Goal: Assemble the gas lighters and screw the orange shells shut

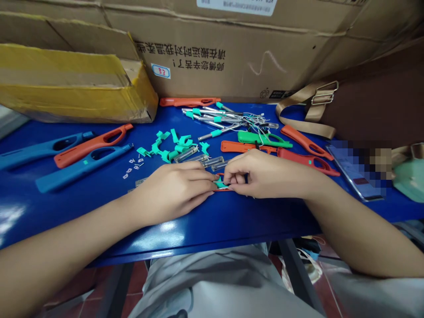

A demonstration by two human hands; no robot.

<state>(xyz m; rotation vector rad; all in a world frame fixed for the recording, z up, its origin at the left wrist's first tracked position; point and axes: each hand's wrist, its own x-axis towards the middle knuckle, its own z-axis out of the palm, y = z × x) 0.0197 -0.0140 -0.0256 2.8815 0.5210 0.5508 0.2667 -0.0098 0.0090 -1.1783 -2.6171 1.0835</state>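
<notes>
From my remote seat I see the small teal plastic clip [219,182] at the near middle of the glossy blue table [215,221], sitting on a thin orange plastic strip [224,189] that lies flat on the top. My left hand [175,190] is curled with its fingertips pinched on the clip from the left. My right hand [261,174] meets it from the other side, with thumb and forefinger closed on the strip's end right by the clip. The knuckles hide most of the strip, so I cannot tell its full shape. Just behind the hands lie a few clear plastic tubes [212,161], and left of these a loose heap of teal plastic clips [172,145]. Farther back is a bundle of thin metal rods with teal collars [215,117], with white wires tangled at its right end. Right of the hands lie a green handle shell [263,139] and several orange and red handle shells [308,161], all close to my right wrist. To the left, well apart, rest two blue handle shells [82,165] with an orange one between them, and tiny metal bits [134,167] are scattered near my left hand. A yellow-taped cardboard carton [73,86] and a large brown cardboard box [232,48] wall off the back edge. A tan webbing strap with a metal buckle [311,106] drapes in at the right.
</notes>
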